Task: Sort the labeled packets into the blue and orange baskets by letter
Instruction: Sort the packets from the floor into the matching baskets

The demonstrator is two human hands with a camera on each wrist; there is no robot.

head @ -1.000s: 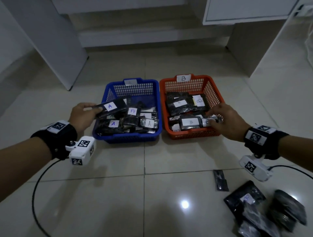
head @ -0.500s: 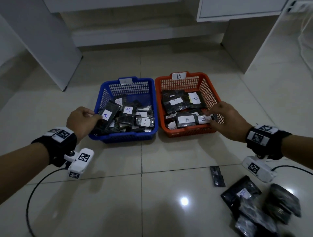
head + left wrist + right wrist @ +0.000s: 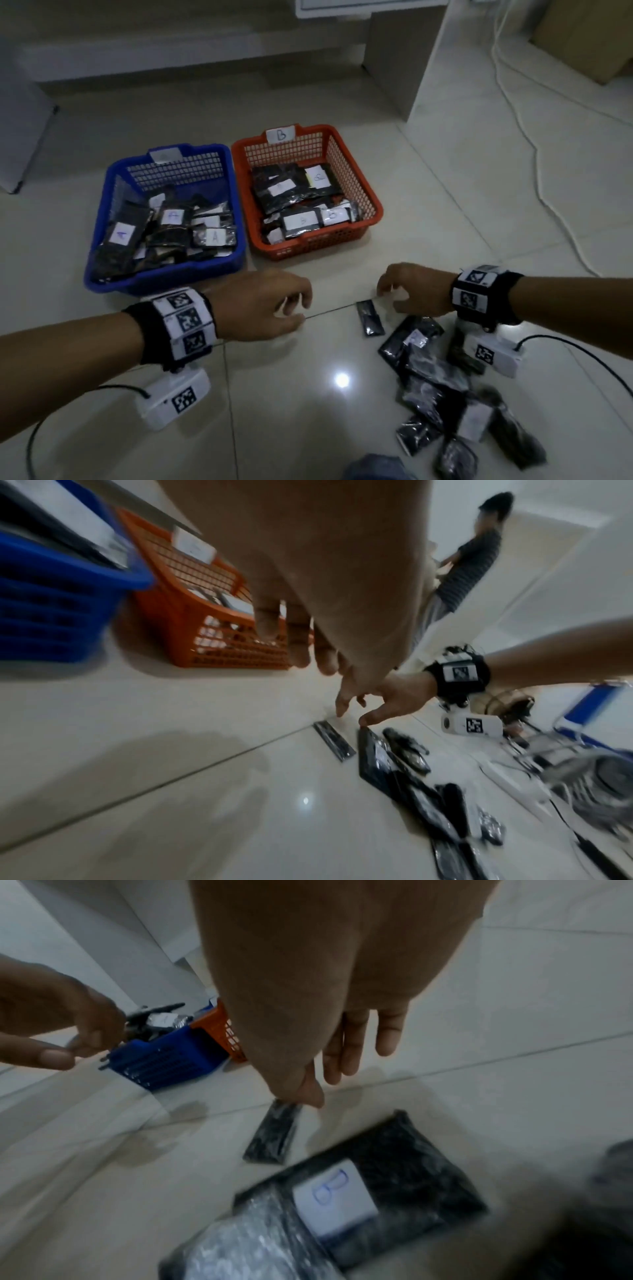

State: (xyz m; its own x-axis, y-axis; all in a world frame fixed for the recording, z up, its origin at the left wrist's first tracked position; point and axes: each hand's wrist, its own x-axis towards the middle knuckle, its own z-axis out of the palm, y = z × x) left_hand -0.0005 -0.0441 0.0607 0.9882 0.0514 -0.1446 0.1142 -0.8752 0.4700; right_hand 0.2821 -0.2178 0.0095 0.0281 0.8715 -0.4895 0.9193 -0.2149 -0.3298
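Note:
The blue basket (image 3: 164,274) holds several black packets labelled A, and the orange basket (image 3: 308,243) beside it holds several labelled B. My left hand (image 3: 298,308) hovers over the floor in front of the baskets, fingers loosely curled and holding nothing. My right hand (image 3: 390,298) hangs just above a small black packet (image 3: 370,317) on the tiles, with relaxed fingers (image 3: 342,1056) and nothing in it. A larger packet marked B (image 3: 359,1191) lies just behind the small one, on the edge of a pile of unsorted packets (image 3: 445,394).
White cables (image 3: 534,178) trail over the floor at the right. A white cabinet (image 3: 394,68) stands behind the baskets. Another person (image 3: 479,547) is in the background of the left wrist view. A knee in blue fabric (image 3: 376,467) shows at the bottom edge.
My left hand let go of an A packet in the blue basket and my right hand left a B packet in the orange one. Both hands pulled back towards the pile.

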